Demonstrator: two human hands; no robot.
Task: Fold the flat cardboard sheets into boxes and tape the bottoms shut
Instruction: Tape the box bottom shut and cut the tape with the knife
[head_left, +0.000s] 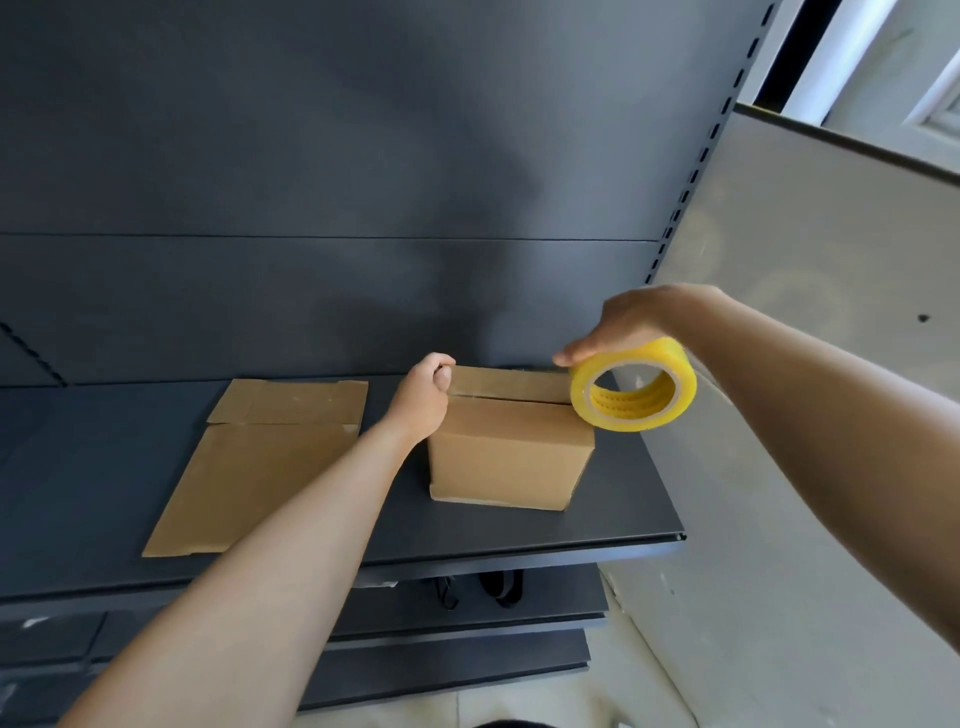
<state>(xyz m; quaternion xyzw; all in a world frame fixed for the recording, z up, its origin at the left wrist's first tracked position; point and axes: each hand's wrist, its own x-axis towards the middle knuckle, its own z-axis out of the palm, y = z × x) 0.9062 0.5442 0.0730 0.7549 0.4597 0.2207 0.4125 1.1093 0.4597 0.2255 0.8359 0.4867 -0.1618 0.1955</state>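
On the shelf (623, 512), the box (509, 452) seam runs left to right between both grips.
Left grip (423, 395) pinches the box's left top edge; right grip (631, 322) grasps the tape roll (613, 421) at its right end.

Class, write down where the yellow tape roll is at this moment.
In the head view, the yellow tape roll is right of centre, held by the right hand at the top right edge of the folded box on the dark shelf.
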